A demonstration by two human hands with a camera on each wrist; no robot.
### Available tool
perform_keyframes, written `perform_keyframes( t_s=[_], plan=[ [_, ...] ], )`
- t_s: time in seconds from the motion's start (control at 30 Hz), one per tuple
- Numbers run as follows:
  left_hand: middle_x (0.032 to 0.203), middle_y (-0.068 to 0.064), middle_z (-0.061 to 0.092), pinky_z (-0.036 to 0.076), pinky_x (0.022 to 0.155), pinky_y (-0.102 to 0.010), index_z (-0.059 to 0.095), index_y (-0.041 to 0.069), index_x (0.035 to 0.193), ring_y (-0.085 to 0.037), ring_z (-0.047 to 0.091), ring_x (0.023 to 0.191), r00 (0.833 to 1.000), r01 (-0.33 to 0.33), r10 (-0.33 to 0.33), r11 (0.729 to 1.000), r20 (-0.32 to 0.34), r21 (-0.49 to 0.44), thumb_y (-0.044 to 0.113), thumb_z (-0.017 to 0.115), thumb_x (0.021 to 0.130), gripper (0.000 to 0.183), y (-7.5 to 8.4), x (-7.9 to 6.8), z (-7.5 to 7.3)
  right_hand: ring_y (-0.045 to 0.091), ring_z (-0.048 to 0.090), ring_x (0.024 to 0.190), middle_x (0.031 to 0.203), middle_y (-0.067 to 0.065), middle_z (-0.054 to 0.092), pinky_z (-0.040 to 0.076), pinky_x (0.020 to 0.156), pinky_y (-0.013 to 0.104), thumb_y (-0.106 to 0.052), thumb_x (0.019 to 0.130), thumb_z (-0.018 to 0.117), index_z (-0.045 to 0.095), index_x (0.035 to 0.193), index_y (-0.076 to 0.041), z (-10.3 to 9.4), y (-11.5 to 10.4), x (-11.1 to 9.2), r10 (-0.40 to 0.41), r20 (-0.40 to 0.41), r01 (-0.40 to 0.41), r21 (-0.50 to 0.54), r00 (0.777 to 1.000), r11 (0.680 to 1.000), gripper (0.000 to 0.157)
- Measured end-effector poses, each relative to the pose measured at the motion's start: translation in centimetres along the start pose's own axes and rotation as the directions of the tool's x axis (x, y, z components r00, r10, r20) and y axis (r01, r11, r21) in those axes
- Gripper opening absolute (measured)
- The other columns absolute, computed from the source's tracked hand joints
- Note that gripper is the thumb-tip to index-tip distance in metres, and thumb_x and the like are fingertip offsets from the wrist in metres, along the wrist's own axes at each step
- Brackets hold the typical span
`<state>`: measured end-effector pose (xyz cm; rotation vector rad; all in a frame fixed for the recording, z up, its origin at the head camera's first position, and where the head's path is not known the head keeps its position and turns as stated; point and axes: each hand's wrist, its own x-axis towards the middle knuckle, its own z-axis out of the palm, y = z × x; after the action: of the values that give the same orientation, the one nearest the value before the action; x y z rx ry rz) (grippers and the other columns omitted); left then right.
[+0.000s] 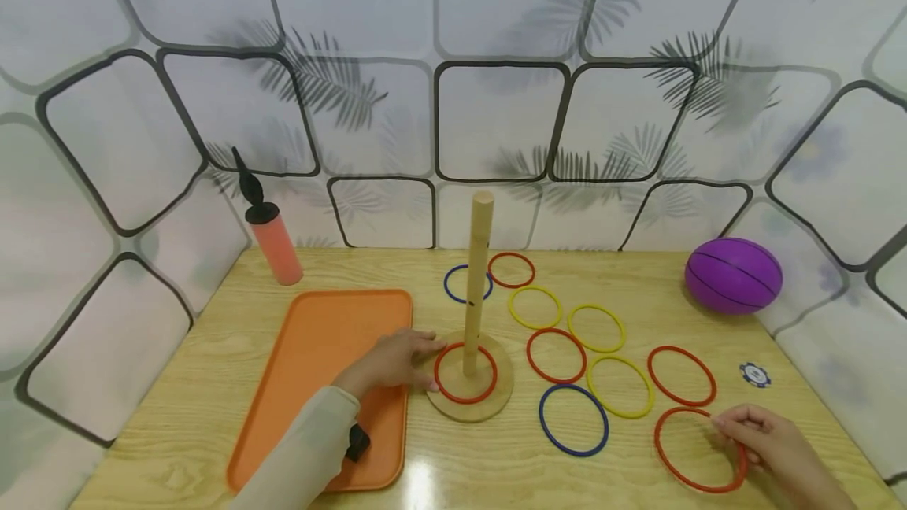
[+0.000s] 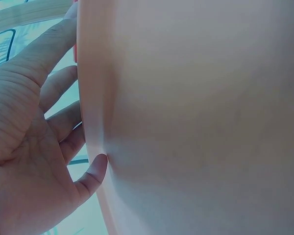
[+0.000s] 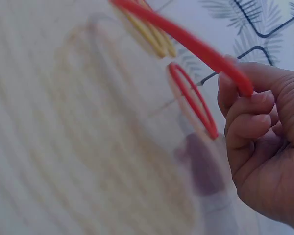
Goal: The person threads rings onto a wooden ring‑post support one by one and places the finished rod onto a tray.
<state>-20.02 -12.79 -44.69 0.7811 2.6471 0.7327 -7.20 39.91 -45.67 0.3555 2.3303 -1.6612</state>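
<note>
A wooden pole (image 1: 479,258) rises from a round wooden base (image 1: 471,413), and a red ring (image 1: 465,401) circles its foot. Fingers spread, my left hand (image 1: 393,360) reaches over the edge of the orange tray (image 1: 333,329), its fingertips right at this ring's left side. To the right, my right hand (image 1: 772,445) pinches another red ring (image 1: 711,489) between thumb and fingers; the right wrist view shows the ring (image 3: 196,44) jutting out from the fingertips. Just beyond it on the table lies a further red ring (image 1: 669,348).
Several more rings lie right of the pole, among them a blue ring (image 1: 575,454) and a yellow ring (image 1: 627,415). A purple ball (image 1: 733,275) sits back right, near a poker chip (image 1: 755,375). At the back left stands a coral hand pump (image 1: 276,250) with a black top.
</note>
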Motion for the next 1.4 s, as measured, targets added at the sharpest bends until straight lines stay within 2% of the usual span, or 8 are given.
perform_keyframes(
  t_s=[0.17, 0.43, 0.57, 0.73, 0.97, 1.17, 1.3, 1.4],
  plan=[
    [0.144, -0.012, 0.043, 0.02, 0.102, -0.066, 0.054, 0.016, 0.136, -0.039, 0.032, 0.134, 1.0, 0.002, -0.002, 1.0, 0.004, -0.015, 0.037, 0.078, 0.075, 0.068, 0.0, -0.1, -0.1, 0.006, 0.037, 0.049, 0.077, -0.008, 0.063, 0.021, 0.048, 0.037, -0.016, 0.097, 0.053, 0.065, 0.086, -0.014, -0.2, -1.3, -0.1, -0.095, 0.019, 0.093, 0.111, 0.995, 0.989, 0.016],
    [0.145, -0.011, 0.042, 0.02, 0.101, -0.066, 0.052, 0.017, 0.137, -0.039, 0.032, 0.134, 1.0, -0.021, 0.021, 1.0, 0.004, -0.012, 0.039, 0.077, 0.076, 0.07, -0.1, -0.1, 0.0, 0.015, 0.026, 0.048, 0.075, -0.009, 0.063, 0.014, 0.047, 0.039, -0.004, 0.098, 0.049, 0.065, 0.083, -0.017, 0.1, -4.2, -0.6, -0.266, 0.027, 0.255, 0.208, 0.964, 0.944, 0.025],
    [0.146, -0.01, 0.042, 0.02, 0.102, -0.066, 0.052, 0.019, 0.138, -0.038, 0.031, 0.134, 1.0, -0.021, 0.021, 1.0, 0.007, -0.007, 0.04, 0.077, 0.076, 0.07, -0.1, 0.0, 0.0, 0.011, 0.031, 0.046, 0.077, -0.007, 0.065, 0.014, 0.047, 0.039, -0.001, 0.097, 0.048, 0.067, 0.086, -0.014, 0.5, -5.8, -0.6, -0.329, 0.042, 0.307, 0.266, 0.943, 0.914, 0.026],
    [0.146, -0.009, 0.042, 0.019, 0.103, -0.066, 0.052, 0.02, 0.138, -0.038, 0.031, 0.135, 1.0, -0.015, 0.015, 1.0, 0.013, -0.005, 0.041, 0.077, 0.076, 0.071, -0.1, -0.1, 0.0, 0.001, 0.043, 0.047, 0.078, -0.004, 0.067, 0.015, 0.047, 0.037, 0.0, 0.097, 0.048, 0.068, 0.088, -0.011, 1.2, -8.2, -0.6, -0.348, 0.053, 0.315, 0.317, 0.936, 0.895, 0.024],
    [0.145, -0.011, 0.042, 0.02, 0.102, -0.066, 0.052, 0.018, 0.138, -0.038, 0.032, 0.134, 1.0, -0.019, 0.019, 1.0, 0.015, -0.001, 0.039, 0.077, 0.076, 0.07, -0.1, -0.1, 0.0, 0.0, 0.045, 0.047, 0.078, -0.005, 0.067, 0.02, 0.044, 0.035, -0.001, 0.096, 0.05, 0.067, 0.087, -0.012, 2.5, -12.1, -0.9, -0.375, 0.048, 0.346, 0.297, 0.926, 0.89, 0.021],
    [0.145, -0.01, 0.043, 0.021, 0.102, -0.066, 0.053, 0.017, 0.137, -0.039, 0.033, 0.133, 1.0, -0.026, 0.026, 1.0, 0.008, -0.006, 0.039, 0.077, 0.076, 0.069, -0.1, -0.1, 0.0, 0.007, 0.039, 0.045, 0.077, -0.004, 0.064, 0.017, 0.046, 0.038, -0.002, 0.097, 0.05, 0.065, 0.088, -0.01, 3.6, -15.4, -1.0, -0.416, 0.084, 0.385, 0.249, 0.905, 0.888, 0.019],
    [0.146, -0.01, 0.042, 0.021, 0.103, -0.065, 0.052, 0.019, 0.138, -0.038, 0.032, 0.134, 0.999, -0.027, 0.027, 1.0, 0.023, -0.006, 0.039, 0.077, 0.076, 0.069, -0.1, 0.0, 0.0, 0.005, 0.041, 0.046, 0.075, -0.004, 0.062, 0.02, 0.043, 0.037, -0.006, 0.096, 0.054, 0.065, 0.087, -0.009, 4.7, -17.8, -1.0, -0.404, 0.082, 0.381, 0.208, 0.911, 0.901, 0.015],
    [0.145, -0.01, 0.042, 0.023, 0.103, -0.063, 0.052, 0.019, 0.138, -0.038, 0.033, 0.134, 0.999, -0.028, 0.028, 0.999, 0.019, 0.016, 0.039, 0.077, 0.076, 0.07, -0.3, 0.2, 0.1, 0.004, 0.042, 0.046, 0.074, -0.003, 0.062, 0.026, 0.038, 0.031, -0.008, 0.095, 0.056, 0.065, 0.086, -0.009, 5.6, -19.7, -0.9, -0.416, 0.085, 0.395, 0.194, 0.905, 0.898, 0.014]
  ],
)
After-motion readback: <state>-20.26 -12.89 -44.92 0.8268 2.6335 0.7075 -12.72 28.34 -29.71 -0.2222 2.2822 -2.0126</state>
